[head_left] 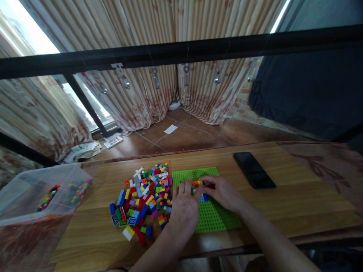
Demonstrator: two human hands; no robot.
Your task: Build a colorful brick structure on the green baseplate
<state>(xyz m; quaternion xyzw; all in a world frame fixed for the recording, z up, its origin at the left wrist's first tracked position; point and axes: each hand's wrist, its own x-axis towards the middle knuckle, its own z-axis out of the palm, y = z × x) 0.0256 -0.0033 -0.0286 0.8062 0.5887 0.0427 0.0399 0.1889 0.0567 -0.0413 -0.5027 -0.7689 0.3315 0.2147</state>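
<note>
A green studded baseplate (219, 219) lies on the wooden table under both hands. On its upper half stands a small build of toy bricks (197, 183), orange and yellow on top, with blue bricks (203, 197) at its near side. My left hand (185, 206) is closed about the build's left side, its thumb and fingers against the bricks; the fingertips are partly hidden. From the right, my right hand (219, 190) pinches at the build's right edge, with a small brick mostly covered by its fingers. Left of the baseplate spreads a pile of loose toy bricks (144, 200) in many colours.
A black phone (254, 170) lies on the table (295, 200) to the right. At the left end stands a clear plastic bin (28, 189) with more bricks inside. Beyond the table are a dark metal bar (170, 51), curtains (136, 26) and papers on the tiled floor.
</note>
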